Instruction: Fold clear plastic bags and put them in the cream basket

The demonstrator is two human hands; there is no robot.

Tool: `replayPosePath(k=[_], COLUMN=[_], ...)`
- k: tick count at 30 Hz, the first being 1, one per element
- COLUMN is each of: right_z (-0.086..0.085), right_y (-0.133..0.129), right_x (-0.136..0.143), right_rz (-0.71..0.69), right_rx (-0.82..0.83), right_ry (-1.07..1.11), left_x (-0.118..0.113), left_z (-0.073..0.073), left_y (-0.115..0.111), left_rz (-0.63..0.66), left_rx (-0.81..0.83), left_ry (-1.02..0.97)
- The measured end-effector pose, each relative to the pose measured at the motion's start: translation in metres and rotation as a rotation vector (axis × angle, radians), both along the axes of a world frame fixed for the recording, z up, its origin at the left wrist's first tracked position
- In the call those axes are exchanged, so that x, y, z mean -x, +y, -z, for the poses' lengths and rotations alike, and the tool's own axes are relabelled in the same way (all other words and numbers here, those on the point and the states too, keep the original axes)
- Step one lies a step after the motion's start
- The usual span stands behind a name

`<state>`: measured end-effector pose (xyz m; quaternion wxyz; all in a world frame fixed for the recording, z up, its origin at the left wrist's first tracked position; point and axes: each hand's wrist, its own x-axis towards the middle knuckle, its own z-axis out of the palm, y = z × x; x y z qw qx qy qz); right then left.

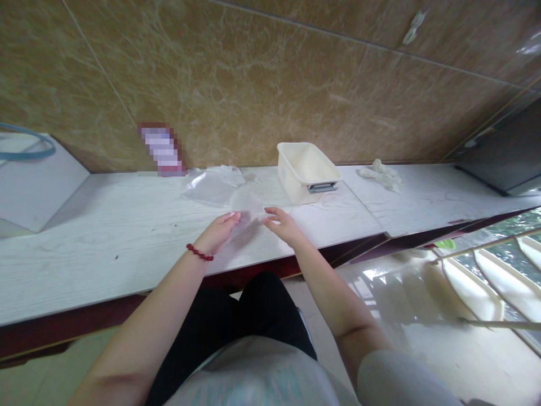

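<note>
My left hand [222, 230], with a red bead bracelet at the wrist, is closed on a clear, rounded plastic piece [246, 204]. It is see-through and blurred, so I cannot tell whether it is a lid, a cup or a bag. At its right edge is my right hand [282, 224], its thumb and fingers apart; whether the fingertips touch the plastic does not show clearly. Just behind lies a flat clear plastic bag [213, 186]. A cream plastic bin [289, 183] with a grey handle stands behind my right hand.
The white wood-grain counter [139, 242] runs along a brown marbled wall [236, 90]. A blurred-out purple-red item [163, 149] leans on the wall. A crumpled white cloth or glove [382, 175] lies to the right. A white box-like thing [38, 186] stands far left.
</note>
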<state>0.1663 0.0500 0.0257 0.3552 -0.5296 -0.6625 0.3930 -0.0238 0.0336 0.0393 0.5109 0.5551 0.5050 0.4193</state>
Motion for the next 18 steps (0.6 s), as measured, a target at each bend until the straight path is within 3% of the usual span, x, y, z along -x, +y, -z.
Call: replayPosePath(k=[3, 6, 13, 18], right_z=[-0.013, -0.022, -0.019, -0.018], right_y=[-0.007, -0.015, -0.026, -0.035], right_x=[0.004, 0.006, 0.013, 0.015], right_rz=[-0.025, -0.101, -0.074, 0.028], right_rx=[0.036, 0.074, 0.052, -0.012], right_ry=[0.032, 0.1, 0.136, 0.077], left_x=[0.0, 0.002, 0.005, 0.007], left_z=[-0.013, -0.018, -0.016, -0.015], left_y=[-0.008, -0.015, -0.024, -0.034], left_rz=[0.096, 0.128, 0.117, -0.002], left_rx=[0.175, 0.235, 0.247, 0.135], left_ry=[-0.291, -0.372, -0.287, -0.013])
